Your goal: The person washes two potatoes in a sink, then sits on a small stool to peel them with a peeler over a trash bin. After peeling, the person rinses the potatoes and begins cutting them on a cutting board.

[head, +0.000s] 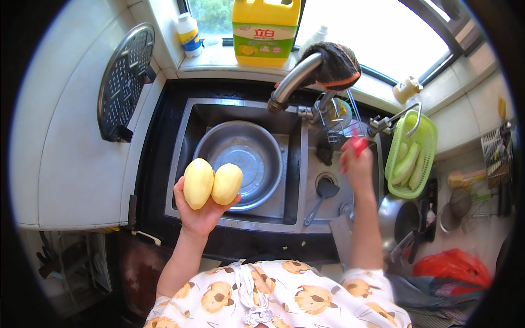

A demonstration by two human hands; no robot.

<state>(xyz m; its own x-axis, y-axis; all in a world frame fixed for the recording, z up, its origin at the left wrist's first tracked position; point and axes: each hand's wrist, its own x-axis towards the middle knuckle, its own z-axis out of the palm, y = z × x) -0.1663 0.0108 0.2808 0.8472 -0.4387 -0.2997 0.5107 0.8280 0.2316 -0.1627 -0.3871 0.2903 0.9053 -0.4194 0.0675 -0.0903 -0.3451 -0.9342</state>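
Two peeled potatoes, a larger one (198, 183) and a smaller one (227, 183), rest side by side in my left hand (201, 215), over the near left edge of a round metal basin (262, 164). That basin stands in the left bowl of a steel sink (304, 180). My right hand (357, 162) is blurred above the right bowl, its fingers around a small red object (359, 144) whose kind I cannot tell. Near it are a wire caddy (334, 123) behind and a grey spatula (326, 192) by the drain.
A curved faucet (297, 80) with a dark cloth-like wrap (338, 65) arches over the sink. A green plastic basket (430, 147) with peeled pale green vegetables (406, 166) stands at the right, above a metal pan (396, 221). A yellow detergent jug (265, 33) stands on the sill.
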